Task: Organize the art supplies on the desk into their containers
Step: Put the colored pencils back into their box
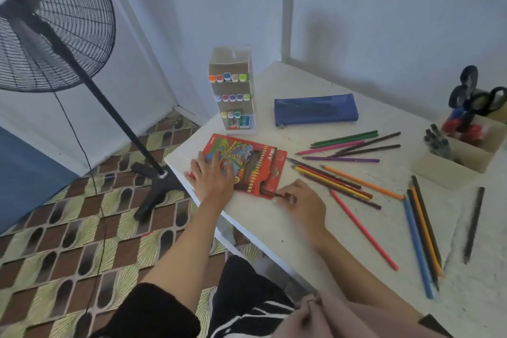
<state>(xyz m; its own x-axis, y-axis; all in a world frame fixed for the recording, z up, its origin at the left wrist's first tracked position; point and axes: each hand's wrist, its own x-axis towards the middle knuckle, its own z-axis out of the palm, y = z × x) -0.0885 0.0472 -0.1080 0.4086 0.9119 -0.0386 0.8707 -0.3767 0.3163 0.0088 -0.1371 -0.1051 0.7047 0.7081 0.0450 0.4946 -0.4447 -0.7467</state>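
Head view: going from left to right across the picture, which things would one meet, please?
Fan → marker rack → blue pencil case → beige box. The red pencil box and the loose pencils overlap these, so they are left out.

A black short sleeve [156,313] tops the left arm, bare to the left hand [211,177]. The right sleeve [362,321] — loose, dusty pink-brown — ends above the right hand [303,200]. Black, white-streaked clothing [255,307] covers the lap.

Red pencil box [258,164] lies flat; brown pencil [276,195] pokes from its end; coloured pencils [362,182] fan beside it.
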